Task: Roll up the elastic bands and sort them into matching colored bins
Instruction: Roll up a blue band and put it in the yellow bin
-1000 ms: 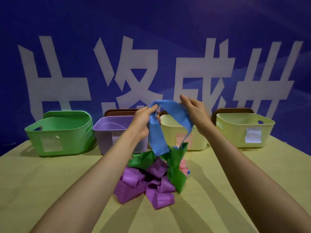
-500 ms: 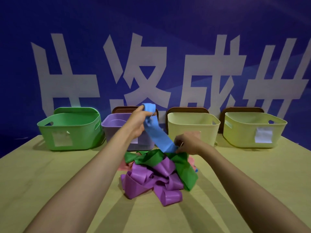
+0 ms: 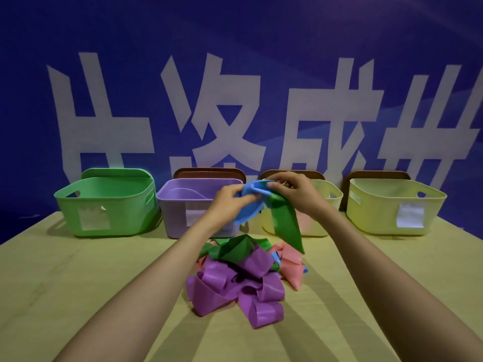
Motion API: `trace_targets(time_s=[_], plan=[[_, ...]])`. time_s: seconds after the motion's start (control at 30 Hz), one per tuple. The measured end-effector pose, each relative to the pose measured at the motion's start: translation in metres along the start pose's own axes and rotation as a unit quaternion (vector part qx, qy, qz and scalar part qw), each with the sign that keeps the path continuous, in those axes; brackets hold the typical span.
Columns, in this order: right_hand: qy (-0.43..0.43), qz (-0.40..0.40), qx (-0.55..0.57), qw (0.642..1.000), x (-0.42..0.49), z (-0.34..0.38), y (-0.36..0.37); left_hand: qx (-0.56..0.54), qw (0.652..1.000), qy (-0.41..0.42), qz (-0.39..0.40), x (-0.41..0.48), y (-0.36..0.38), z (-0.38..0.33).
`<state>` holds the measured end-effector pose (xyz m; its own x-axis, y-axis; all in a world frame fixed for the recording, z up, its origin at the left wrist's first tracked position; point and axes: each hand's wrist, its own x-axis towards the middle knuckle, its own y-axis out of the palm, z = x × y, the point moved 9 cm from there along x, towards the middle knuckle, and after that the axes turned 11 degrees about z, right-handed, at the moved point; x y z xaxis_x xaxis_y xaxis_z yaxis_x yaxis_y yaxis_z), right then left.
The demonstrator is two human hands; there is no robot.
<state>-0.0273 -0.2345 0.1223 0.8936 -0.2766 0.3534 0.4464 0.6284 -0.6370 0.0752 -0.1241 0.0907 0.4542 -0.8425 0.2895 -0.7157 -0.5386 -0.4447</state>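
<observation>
Pinching the bunched blue band (image 3: 248,209) between them, my left grip (image 3: 226,198) and right grip (image 3: 294,192) meet above the band pile (image 3: 235,280); a green band (image 3: 285,226) hangs under the right grip.

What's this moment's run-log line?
blue band: bunched, aloft | left hand: grips it | right hand: grips it | green band: dangles beneath right hand | pile: unsorted on table

This looks like a staged demonstration or recording set, not a home. A blue printed backdrop (image 3: 235,35) with huge white characters (image 3: 214,121) fills the 12 o'clock side. A plain wood-look table (image 3: 65,283) carries a tidy row of paper-labelled plastic bins (image 3: 175,218) from 10 to 2 o'clock.
</observation>
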Motion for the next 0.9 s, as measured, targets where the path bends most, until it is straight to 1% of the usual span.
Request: trace_targets(time_s=[0.07, 0.13, 0.23, 0.3, 0.33, 0.4, 0.43, 0.47, 0.5, 0.53, 0.57, 0.6, 0.67, 0.7, 0.77, 0.8, 0.83, 0.9], plan=[[0.003, -0.015, 0.001, 1.0, -0.003, 0.003, -0.007, -0.112, 0.993, -0.025, -0.001, 0.003, -0.008, 0.01], [0.0, 0.004, 0.006, 1.0, -0.005, 0.005, -0.007, -0.207, 0.977, -0.043, 0.02, 0.003, -0.01, 0.018], [-0.003, 0.043, -0.037, 0.998, -0.005, 0.004, -0.003, -0.316, 0.945, -0.078, 0.037, -0.001, -0.012, 0.027], [0.0, 0.028, -0.024, 0.999, -0.004, -0.002, -0.007, -0.383, 0.917, -0.11, 0.026, -0.005, -0.013, 0.033], [-0.001, 0.016, 0.002, 1.0, -0.004, -0.005, -0.01, -0.393, 0.912, -0.118, 0.017, -0.004, -0.014, 0.037], [-0.003, 0.003, 0.054, 0.999, -0.006, -0.008, -0.014, -0.37, 0.92, -0.13, -0.018, -0.001, -0.019, 0.045], [-0.006, 0.002, 0.078, 0.997, -0.007, -0.008, -0.014, -0.331, 0.933, -0.132, -0.048, 0.0, -0.025, 0.048], [-0.012, -0.001, 0.103, 0.995, -0.008, -0.008, -0.015, -0.25, 0.954, -0.144, -0.082, 0.0, -0.033, 0.05], [-0.017, -0.011, 0.13, 0.991, -0.007, -0.008, -0.016, -0.145, 0.971, -0.16, -0.103, 0.0, -0.04, 0.052], [-0.02, -0.022, 0.162, 0.986, -0.007, -0.01, -0.017, -0.062, 0.978, -0.178, -0.093, 0.001, -0.04, 0.05], [-0.017, -0.03, 0.201, 0.979, -0.006, -0.012, -0.016, -0.026, 0.978, -0.197, -0.062, 0.001, -0.033, 0.049], [-0.012, -0.039, 0.241, 0.97, -0.005, -0.014, -0.015, -0.015, 0.975, -0.223, -0.022, 0.0, -0.023, 0.047], [0.004, -0.056, 0.288, 0.956, -0.003, -0.019, -0.013, -0.027, 0.969, -0.245, 0.014, -0.002, -0.01, 0.044], [0.009, -0.061, 0.284, 0.957, -0.002, -0.018, -0.013, -0.071, 0.971, -0.227, 0.0, -0.001, -0.008, 0.04], [0.003, -0.055, 0.253, 0.966, 0.0, -0.013, -0.011, -0.195, 0.965, -0.169, -0.045, -0.002, -0.01, 0.031], [0.0, -0.045, 0.237, 0.97, 0.001, -0.01, -0.009, -0.222, 0.963, -0.139, -0.058, 0.0, -0.012, 0.028], [0.0, -0.033, 0.225, 0.974, 0.001, -0.007, -0.007, -0.205, 0.971, -0.112, -0.053, 0.0, -0.014, 0.024], [0.0, -0.01, 0.205, 0.979, 0.002, -0.003, -0.003, -0.129, 0.989, -0.07, -0.014, 0.002, -0.011, 0.012]])
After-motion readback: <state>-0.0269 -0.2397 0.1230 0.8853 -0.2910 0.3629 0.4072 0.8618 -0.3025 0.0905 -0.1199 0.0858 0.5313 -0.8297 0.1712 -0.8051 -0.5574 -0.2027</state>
